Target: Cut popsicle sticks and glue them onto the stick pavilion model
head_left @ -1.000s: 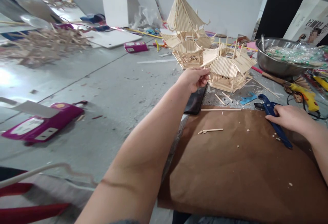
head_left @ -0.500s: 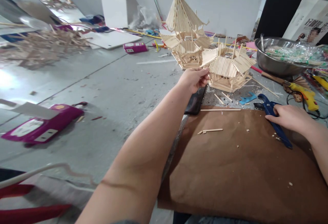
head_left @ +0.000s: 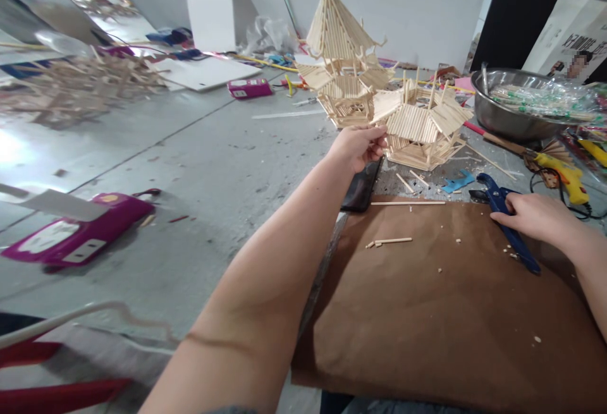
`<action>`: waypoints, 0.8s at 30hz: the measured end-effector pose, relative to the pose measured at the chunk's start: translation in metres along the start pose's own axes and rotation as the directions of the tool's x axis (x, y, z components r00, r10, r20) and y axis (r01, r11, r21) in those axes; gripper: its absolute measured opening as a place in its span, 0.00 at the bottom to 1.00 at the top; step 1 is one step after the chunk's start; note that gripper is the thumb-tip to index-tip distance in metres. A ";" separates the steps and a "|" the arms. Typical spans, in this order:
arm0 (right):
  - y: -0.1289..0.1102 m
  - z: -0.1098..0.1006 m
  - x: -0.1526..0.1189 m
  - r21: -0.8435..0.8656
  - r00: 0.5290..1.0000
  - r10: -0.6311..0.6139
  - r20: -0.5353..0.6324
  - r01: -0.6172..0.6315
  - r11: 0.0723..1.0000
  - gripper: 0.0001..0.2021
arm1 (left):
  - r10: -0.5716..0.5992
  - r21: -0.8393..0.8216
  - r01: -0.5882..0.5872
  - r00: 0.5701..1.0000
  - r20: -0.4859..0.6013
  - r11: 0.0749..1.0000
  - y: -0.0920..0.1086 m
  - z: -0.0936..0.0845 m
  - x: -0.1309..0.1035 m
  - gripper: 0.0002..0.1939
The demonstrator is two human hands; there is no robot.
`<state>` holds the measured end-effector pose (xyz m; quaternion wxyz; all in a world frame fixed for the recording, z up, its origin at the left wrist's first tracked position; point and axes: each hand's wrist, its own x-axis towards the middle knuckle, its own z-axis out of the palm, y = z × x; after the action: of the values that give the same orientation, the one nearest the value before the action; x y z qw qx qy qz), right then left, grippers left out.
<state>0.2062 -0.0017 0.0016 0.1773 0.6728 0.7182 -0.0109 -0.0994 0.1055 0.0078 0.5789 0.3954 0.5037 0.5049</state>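
Note:
My left hand (head_left: 358, 146) reaches forward, fingers closed in a pinch at the left roof edge of a small pavilion model (head_left: 417, 126) built of thin wooden sticks. Its upright sticks rise above the sloping roof panels. Behind it to the left stands a taller stick pagoda (head_left: 341, 54) with a pointed roof. On the right, my right hand (head_left: 535, 219) is closed on a blue-handled cutter (head_left: 516, 237) resting on the brown paper (head_left: 427, 332). A loose stick (head_left: 408, 203) lies at the paper's far edge, with a shorter stick (head_left: 396, 241) nearer me.
A dark phone (head_left: 359, 189) lies under my left wrist. At right are a metal bowl (head_left: 497, 114) with bagged sticks and a yellow glue gun (head_left: 564, 177). A purple power strip (head_left: 95, 224) sits left, and a stick pile (head_left: 80, 88) lies farther back.

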 end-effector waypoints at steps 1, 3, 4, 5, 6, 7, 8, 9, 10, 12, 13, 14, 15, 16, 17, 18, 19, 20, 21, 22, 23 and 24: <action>0.000 0.000 0.000 0.002 1.000 0.000 -0.002 0.000 1.000 0.21 | -0.002 0.000 0.002 1.000 0.001 1.000 0.000 0.000 0.000 0.09; -0.001 0.000 -0.001 0.006 1.000 0.002 -0.003 -0.002 1.000 0.21 | -0.004 0.001 0.004 1.000 0.002 1.000 0.000 -0.001 0.001 0.09; -0.001 0.000 -0.001 0.008 1.000 0.002 -0.001 -0.002 1.000 0.21 | -0.005 0.001 0.005 1.000 0.002 1.000 0.000 -0.001 0.001 0.09; -0.002 0.000 -0.001 0.010 1.000 0.003 0.002 -0.003 1.000 0.21 | -0.004 0.000 0.004 1.000 0.001 1.000 -0.001 -0.001 0.001 0.09; -0.003 -0.001 -0.002 0.013 1.000 0.003 0.004 -0.003 1.000 0.21 | -0.002 -0.002 0.002 1.000 0.001 1.000 -0.001 -0.001 0.001 0.09; -0.003 -0.001 -0.001 0.019 1.000 0.003 0.009 -0.003 1.000 0.22 | 0.000 -0.003 0.000 1.000 0.000 1.000 -0.001 -0.001 0.001 0.09; -0.002 -0.002 -0.001 0.030 1.000 0.004 0.017 -0.004 1.000 0.22 | 0.003 -0.004 -0.003 1.000 0.001 1.000 -0.001 -0.001 0.001 0.09; 0.000 -0.003 -0.001 0.048 1.000 0.008 0.028 -0.009 0.999 0.23 | 0.004 -0.005 -0.004 1.000 0.000 1.000 -0.001 -0.001 0.001 0.09; 0.004 -0.004 0.000 0.073 0.999 0.017 0.036 -0.019 0.997 0.24 | 0.006 -0.005 -0.006 1.000 0.001 1.000 -0.001 -0.001 0.000 0.09; 0.016 -0.007 0.003 0.141 0.998 0.049 0.038 -0.054 0.989 0.25 | 0.011 -0.002 -0.011 1.000 0.002 1.000 0.000 0.000 -0.001 0.09; 0.024 -0.009 0.004 0.181 0.996 0.081 0.024 -0.084 0.980 0.25 | 0.014 0.001 -0.014 1.000 0.000 1.000 0.000 0.000 -0.002 0.09; 0.032 -0.010 0.006 0.216 0.991 0.131 -0.002 -0.127 0.968 0.25 | 0.017 0.004 -0.016 1.000 -0.003 1.000 0.001 0.000 -0.002 0.09; 0.042 -0.010 0.008 0.245 0.978 0.206 -0.038 -0.190 0.951 0.24 | 0.020 0.007 -0.020 1.000 -0.006 1.000 0.001 0.001 -0.003 0.09; 0.051 -0.010 0.010 0.260 0.952 0.296 -0.078 -0.267 0.928 0.23 | 0.016 0.012 -0.016 1.000 -0.010 1.000 0.002 0.001 -0.004 0.09; 0.060 -0.009 0.012 0.256 0.908 0.400 -0.127 -0.359 0.897 0.24 | 0.021 0.016 -0.021 1.000 -0.013 1.000 0.002 0.002 -0.004 0.09; 0.067 -0.007 0.014 0.257 0.862 0.480 -0.165 -0.432 0.864 0.24 | 0.024 0.019 -0.024 1.000 -0.010 1.000 0.003 0.002 -0.005 0.09; 0.074 -0.005 0.017 0.265 0.823 0.539 -0.180 -0.488 0.832 0.25 | 0.022 0.026 -0.021 1.000 -0.011 0.999 0.004 0.002 -0.005 0.09; 0.080 -0.001 0.020 0.281 0.807 0.565 -0.171 -0.510 0.813 0.25 | 0.024 0.026 -0.024 1.000 -0.017 0.999 0.004 0.002 -0.005 0.09; 0.085 0.003 0.023 0.305 0.790 0.593 -0.157 -0.532 0.790 0.26 | 0.027 0.030 -0.027 0.999 -0.017 0.999 0.004 0.001 -0.005 0.09; 0.090 0.008 0.026 0.310 0.781 0.605 -0.153 -0.544 0.780 0.27 | 0.028 0.035 -0.028 1.000 -0.010 0.999 0.004 0.001 -0.005 0.10; 0.095 0.012 0.029 0.312 0.775 0.613 -0.151 -0.551 0.774 0.28 | 0.030 0.040 -0.030 1.000 -0.001 0.999 0.004 0.000 -0.005 0.10; 0.099 0.017 0.032 0.310 0.772 0.617 -0.153 -0.556 0.771 0.30 | 0.030 0.047 -0.031 1.000 0.007 0.998 0.004 -0.001 -0.005 0.10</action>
<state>0.3057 0.0342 -0.0007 -0.0039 0.8769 0.4791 0.0394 -0.1010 0.1010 0.0126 0.5631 0.4181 0.5077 0.5003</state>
